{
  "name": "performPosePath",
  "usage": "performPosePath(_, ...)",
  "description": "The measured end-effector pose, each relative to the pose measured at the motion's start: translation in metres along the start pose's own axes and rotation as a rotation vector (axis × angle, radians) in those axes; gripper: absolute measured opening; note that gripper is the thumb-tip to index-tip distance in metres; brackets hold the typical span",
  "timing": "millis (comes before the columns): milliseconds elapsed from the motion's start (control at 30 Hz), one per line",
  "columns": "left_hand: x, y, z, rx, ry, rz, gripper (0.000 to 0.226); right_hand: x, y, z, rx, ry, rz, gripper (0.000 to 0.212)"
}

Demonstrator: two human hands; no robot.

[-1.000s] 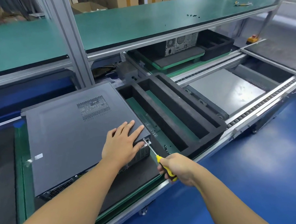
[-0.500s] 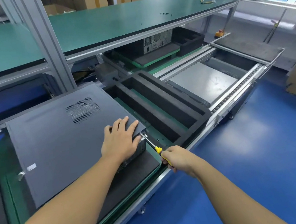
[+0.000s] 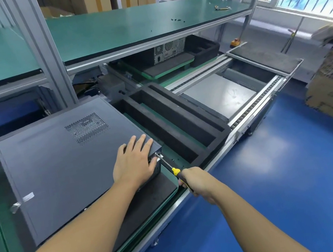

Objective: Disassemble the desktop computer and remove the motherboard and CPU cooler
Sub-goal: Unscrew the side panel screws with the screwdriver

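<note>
The computer lies on its side; the left hand presses flat on its near right corner, where the screwdriver (slanting up-left), gripped by the right hand, touches its edge.

Right hand farther up screwdriver handle

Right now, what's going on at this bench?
A person is opening up a desktop computer case lying flat. The left hand presses flat on the case's near corner, while the right hand grips a yellow-handled screwdriver with its tip at a screw on the case's edge. The cover is still on.
</note>
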State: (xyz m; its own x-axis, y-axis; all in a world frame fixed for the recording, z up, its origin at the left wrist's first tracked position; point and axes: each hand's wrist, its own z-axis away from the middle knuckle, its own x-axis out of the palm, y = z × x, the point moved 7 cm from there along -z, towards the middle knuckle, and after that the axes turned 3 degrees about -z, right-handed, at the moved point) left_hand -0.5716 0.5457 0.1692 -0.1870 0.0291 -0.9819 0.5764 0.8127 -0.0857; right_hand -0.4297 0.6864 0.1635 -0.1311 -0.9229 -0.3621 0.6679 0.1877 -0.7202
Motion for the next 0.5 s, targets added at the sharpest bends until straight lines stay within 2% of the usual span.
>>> performPosePath(167, 0.0012, 0.0002, -0.0008, -0.007, -0.005, 0.008, 0.066, 0.0029, 0.0033, 0.0003, -0.077, -0.054, -0.118, 0.021)
performPosePath(300, 0.0003, -0.0006, -0.0004, -0.015, -0.009, 0.016, 0.065, 0.0028, 0.0025, 0.002, -0.138, 0.004, -0.079, 0.021)
performPosePath(400, 0.0014, -0.0012, -0.001, -0.016, -0.009, 0.024, 0.064, 0.0012, 0.0053, 0.0012, -0.044, 0.016, -0.071, 0.017)
performPosePath(500, 0.0012, -0.0013, -0.0017, -0.014, -0.007, 0.029, 0.063, -0.0003, 0.0097, 0.0015, 0.041, 0.021, -0.109, 0.028)
